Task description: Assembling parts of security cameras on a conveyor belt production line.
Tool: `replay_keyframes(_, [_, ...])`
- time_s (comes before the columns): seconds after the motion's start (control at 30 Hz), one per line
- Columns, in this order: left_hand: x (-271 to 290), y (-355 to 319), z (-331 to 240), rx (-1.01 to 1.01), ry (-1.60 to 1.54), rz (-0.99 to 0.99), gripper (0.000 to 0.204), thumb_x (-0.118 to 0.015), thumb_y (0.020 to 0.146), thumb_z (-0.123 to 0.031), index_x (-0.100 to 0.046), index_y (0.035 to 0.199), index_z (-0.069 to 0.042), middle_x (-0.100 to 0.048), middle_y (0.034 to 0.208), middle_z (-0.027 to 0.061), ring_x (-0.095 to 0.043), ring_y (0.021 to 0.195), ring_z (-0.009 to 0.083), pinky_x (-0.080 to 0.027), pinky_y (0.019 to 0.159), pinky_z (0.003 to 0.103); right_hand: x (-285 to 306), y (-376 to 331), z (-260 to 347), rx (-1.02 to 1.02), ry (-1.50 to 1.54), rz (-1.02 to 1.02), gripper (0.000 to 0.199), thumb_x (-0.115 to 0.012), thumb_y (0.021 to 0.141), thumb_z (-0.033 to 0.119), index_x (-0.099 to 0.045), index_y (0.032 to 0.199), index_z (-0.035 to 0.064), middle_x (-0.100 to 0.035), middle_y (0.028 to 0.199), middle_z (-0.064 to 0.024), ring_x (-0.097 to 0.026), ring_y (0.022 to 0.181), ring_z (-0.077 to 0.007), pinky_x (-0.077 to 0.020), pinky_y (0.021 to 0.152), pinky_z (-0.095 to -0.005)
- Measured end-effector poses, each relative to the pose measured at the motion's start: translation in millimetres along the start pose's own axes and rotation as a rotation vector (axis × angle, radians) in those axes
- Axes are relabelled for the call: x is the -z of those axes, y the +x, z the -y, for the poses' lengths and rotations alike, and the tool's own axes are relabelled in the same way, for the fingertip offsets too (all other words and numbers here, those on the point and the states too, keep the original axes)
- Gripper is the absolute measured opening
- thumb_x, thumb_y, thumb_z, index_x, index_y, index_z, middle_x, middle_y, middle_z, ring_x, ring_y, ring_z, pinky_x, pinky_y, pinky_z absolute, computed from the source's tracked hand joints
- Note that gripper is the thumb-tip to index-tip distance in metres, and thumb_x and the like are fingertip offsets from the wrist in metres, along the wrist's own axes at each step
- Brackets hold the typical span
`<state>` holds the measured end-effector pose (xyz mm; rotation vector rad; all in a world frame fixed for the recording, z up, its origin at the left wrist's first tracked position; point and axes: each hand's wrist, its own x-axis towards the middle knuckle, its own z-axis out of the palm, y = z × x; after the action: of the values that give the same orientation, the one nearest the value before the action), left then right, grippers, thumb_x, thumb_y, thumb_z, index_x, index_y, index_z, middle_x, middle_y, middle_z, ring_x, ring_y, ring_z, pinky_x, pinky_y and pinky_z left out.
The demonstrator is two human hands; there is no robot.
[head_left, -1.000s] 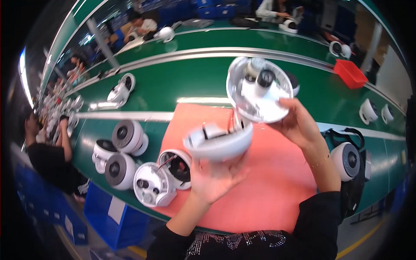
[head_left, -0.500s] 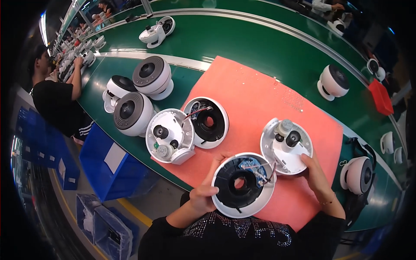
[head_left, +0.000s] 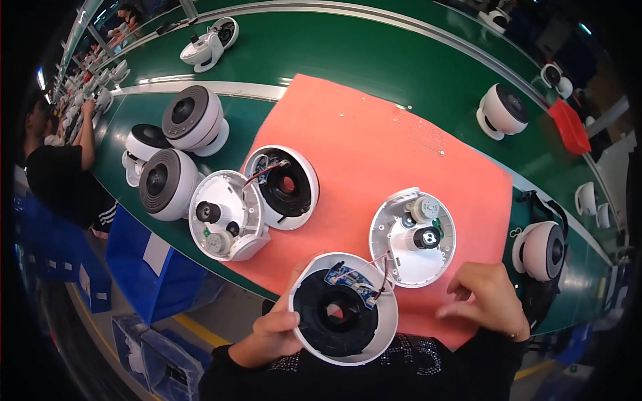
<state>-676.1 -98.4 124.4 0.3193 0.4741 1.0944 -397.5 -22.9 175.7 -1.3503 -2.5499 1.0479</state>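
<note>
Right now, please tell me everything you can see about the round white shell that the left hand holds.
The white shell half is a round dome of smooth plastic, open side up, with a black ring insert around a central hole. A small blue circuit board sits at its upper inner edge, and thin wires run to the motor half on the pink mat. The left hand grips its left rim, at the mat's near edge.

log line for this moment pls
left hand: grips white dome shell at rim | right hand: empty, beside round base plate | wires link both | surface: pink mat
</note>
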Motion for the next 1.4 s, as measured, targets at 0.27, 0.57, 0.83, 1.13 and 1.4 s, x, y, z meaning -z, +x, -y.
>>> replay_keyframes(0.27, [-55.3, -1.6, 5.3, 0.073, 0.195, 0.039, 0.114, -0.069, 0.059, -0.037, 0.012, 0.137, -0.014, -0.002, 0.142, 0.0162, -0.009, 0.132, 0.0341, -0.011, 0.105, 0.048, -12.9, 9.5, 59.5, 0.789, -0.239, -0.394, 0.026, -0.067, 0.071, 0.018, -0.061, 0.090, 0.0009, -0.058, 0.073, -0.0075, -0.060, 0.061, -0.0168, -0.0482, 0.051, -0.0248])
replay_keyframes(0.57, [-20.6, 52.7, -22.8, -0.242, 1.260, 0.160, 0.060, -0.057, 0.075, -0.027, -0.040, 0.124, 0.004, -0.024, 0.133, 0.0310, -0.027, 0.127, 0.0358, -0.025, 0.101, 0.039, 32.9, 8.5, 0.9, 0.034, 0.581, -0.199, 0.050, -0.064, 0.074, 0.004, -0.042, 0.120, -0.0014, -0.053, 0.112, -0.0144, -0.056, 0.099, -0.0219, -0.0474, 0.080, -0.0311])
replay_keyframes(0.83, [-11.8, 78.1, -22.9, -0.567, 1.614, 0.130, 0.047, -0.067, 0.069, -0.025, -0.056, 0.102, 0.007, -0.039, 0.121, 0.0368, -0.046, 0.111, 0.0430, -0.041, 0.088, 0.037, 22.4, 36.3, -14.1, -0.195, 1.008, -0.094, 0.035, -0.063, 0.078, 0.005, -0.042, 0.106, 0.0004, -0.058, 0.102, -0.0097, -0.056, 0.092, -0.0098, -0.0484, 0.069, -0.0195])
replay_keyframes(1.13, [3.3, 86.7, -18.0, -0.491, 1.497, 0.234, 0.053, -0.069, 0.069, -0.032, -0.057, 0.100, 0.010, -0.032, 0.130, 0.0333, -0.032, 0.122, 0.0449, -0.037, 0.092, 0.041, 33.6, 38.9, -26.7, -0.102, 0.834, 0.030, 0.036, -0.071, 0.070, 0.002, -0.047, 0.096, 0.0000, -0.063, 0.086, -0.0075, -0.060, 0.079, -0.0096, -0.0493, 0.067, -0.0211])
replay_keyframes(1.4, [-4.8, 91.6, -21.3, -0.465, 1.321, 0.180, 0.049, -0.072, 0.067, -0.029, -0.060, 0.096, 0.009, -0.035, 0.129, 0.0316, -0.048, 0.112, 0.0379, -0.042, 0.089, 0.035, 28.3, 44.8, -22.7, -0.162, 0.768, 0.014, 0.035, -0.074, 0.067, 0.007, -0.049, 0.090, 0.0006, -0.063, 0.075, -0.0060, -0.061, 0.072, -0.0085, -0.0489, 0.064, -0.0196])
